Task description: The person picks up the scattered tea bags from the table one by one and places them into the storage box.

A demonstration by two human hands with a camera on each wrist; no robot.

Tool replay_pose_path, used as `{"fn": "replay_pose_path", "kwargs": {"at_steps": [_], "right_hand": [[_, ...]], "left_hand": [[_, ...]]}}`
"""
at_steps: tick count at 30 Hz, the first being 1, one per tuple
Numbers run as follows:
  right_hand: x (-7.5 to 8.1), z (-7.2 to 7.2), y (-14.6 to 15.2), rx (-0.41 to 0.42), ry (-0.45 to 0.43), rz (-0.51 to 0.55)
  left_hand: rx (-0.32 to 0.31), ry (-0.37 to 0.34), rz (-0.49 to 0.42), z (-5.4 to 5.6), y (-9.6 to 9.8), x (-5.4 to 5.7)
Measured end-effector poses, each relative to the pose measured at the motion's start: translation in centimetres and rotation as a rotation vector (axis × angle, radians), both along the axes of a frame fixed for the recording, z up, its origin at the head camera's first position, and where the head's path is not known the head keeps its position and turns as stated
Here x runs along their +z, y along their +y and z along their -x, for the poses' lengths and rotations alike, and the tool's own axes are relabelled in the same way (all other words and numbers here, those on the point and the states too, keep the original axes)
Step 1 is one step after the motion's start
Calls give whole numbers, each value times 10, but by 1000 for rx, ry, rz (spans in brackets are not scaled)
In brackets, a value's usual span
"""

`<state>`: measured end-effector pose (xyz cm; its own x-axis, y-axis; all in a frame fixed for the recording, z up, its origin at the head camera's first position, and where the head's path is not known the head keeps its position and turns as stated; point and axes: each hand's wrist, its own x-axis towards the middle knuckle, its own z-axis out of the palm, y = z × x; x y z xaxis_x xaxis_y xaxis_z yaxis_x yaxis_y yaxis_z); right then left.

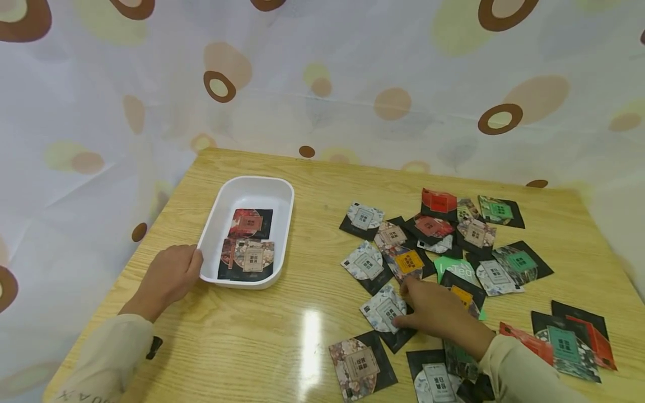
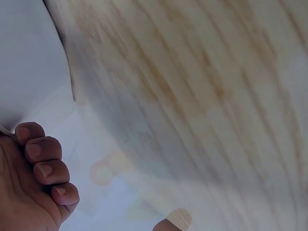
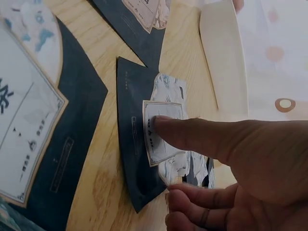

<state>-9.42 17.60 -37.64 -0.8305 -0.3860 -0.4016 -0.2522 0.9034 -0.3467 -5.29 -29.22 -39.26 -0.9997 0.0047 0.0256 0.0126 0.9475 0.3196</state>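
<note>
My left hand (image 1: 168,277) grips the near left corner of a white plastic bin (image 1: 289,224) by its rim; in the left wrist view its fingers (image 2: 48,149) are curled. Inside the bin lie several tea sachets, a red one (image 1: 249,223) behind and a brown flowered one (image 1: 252,259) in front. My right hand (image 1: 438,310) pinches a black tea sachet with a white label (image 1: 384,309). The right wrist view shows the thumb on the label of this sachet (image 3: 132,144) and the forefinger at its edge. The sachet looks slightly bent.
Many loose tea sachets cover the right of the wooden table (image 1: 307,235), some overlapping, among them an orange-labelled one (image 1: 409,261) and a red one (image 1: 439,201). A flowered sachet (image 1: 360,364) lies near the front. Patterned cloth (image 1: 353,112) hangs behind.
</note>
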Motion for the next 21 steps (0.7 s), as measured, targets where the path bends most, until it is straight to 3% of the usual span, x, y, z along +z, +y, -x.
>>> {"fn": "replay_pose_path", "kwargs": {"at_steps": [5,9,13,17,21], "right_hand": [[-1,2,0,3,-5,67],[-4,3,1,-20,-71,168],[-7,8,4,39,-133,268],[-3,19,4,153,-252,450],[9,33,-10,166,-401,601]], "left_hand": [[13,10,-3,1,0,-3],[14,21,-1,1,0,-4],[11,19,-6,1,0,-4],[11,9,-12,0,0,-4],[17,5,-8,0,0,-4]]}}
